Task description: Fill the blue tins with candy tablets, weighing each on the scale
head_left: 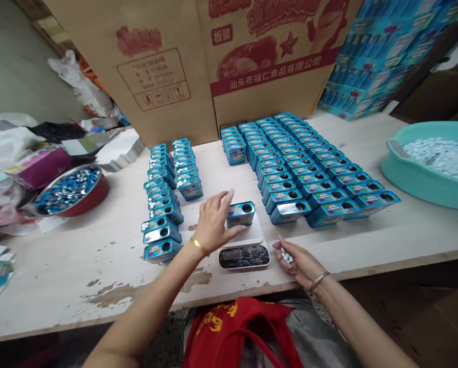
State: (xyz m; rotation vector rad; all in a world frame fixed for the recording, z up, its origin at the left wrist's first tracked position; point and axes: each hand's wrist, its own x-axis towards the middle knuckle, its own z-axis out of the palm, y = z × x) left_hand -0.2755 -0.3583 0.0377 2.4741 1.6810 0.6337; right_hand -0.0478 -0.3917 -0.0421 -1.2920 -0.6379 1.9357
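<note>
A blue candy tin (240,220) with a dark round opening on top stands upright on a white digital scale (250,235). My left hand (213,220) is just to its left, thumb and fingers spread around its near side; I cannot tell whether they touch it. The scale's black display panel (244,256) faces me, its digits too blurred to read. To the right of the scale, my right hand (298,263) is palm up with its fingers curled round several small white candies (287,255).
Rows of blue tins (294,163) stand right of the scale; two shorter rows (160,199) stand left, some with white candies on top. A turquoise basin (401,174) of candies is far right, a red bowl (87,202) of blue-and-silver pieces left. A cardboard box (198,112) stands behind.
</note>
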